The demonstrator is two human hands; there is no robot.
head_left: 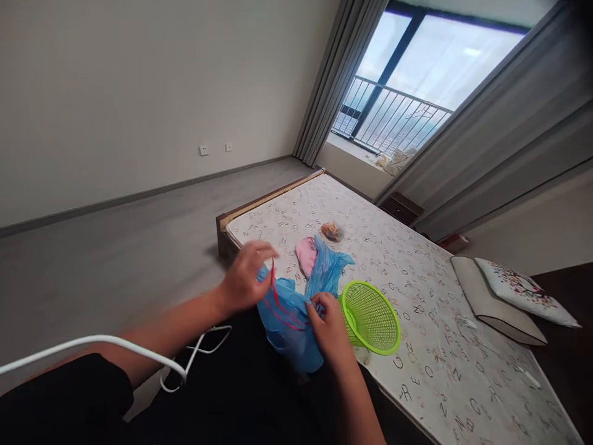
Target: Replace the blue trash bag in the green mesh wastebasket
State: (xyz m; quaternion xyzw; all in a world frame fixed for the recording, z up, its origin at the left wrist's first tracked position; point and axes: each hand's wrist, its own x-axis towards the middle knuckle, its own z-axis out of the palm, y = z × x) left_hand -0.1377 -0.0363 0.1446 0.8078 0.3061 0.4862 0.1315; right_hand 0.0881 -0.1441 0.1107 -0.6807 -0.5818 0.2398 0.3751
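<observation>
On the right hand [330, 327], the grip is pressed together, pinching a blue plastic bag [287, 327] with red trim, which lies on a letter-printed mattress [417, 315]. On the left hand [245, 278], the grip is spread and blurred, at the bag's 10 o'clock. A lime-green plastic basket [370, 318] lies on its side at the right hand's 2 o'clock; a pink cloth [306, 254] sits at 12 o'clock.

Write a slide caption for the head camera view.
Left hand and right hand handle a blue plastic bag over a mattress beside a green basket.
</observation>
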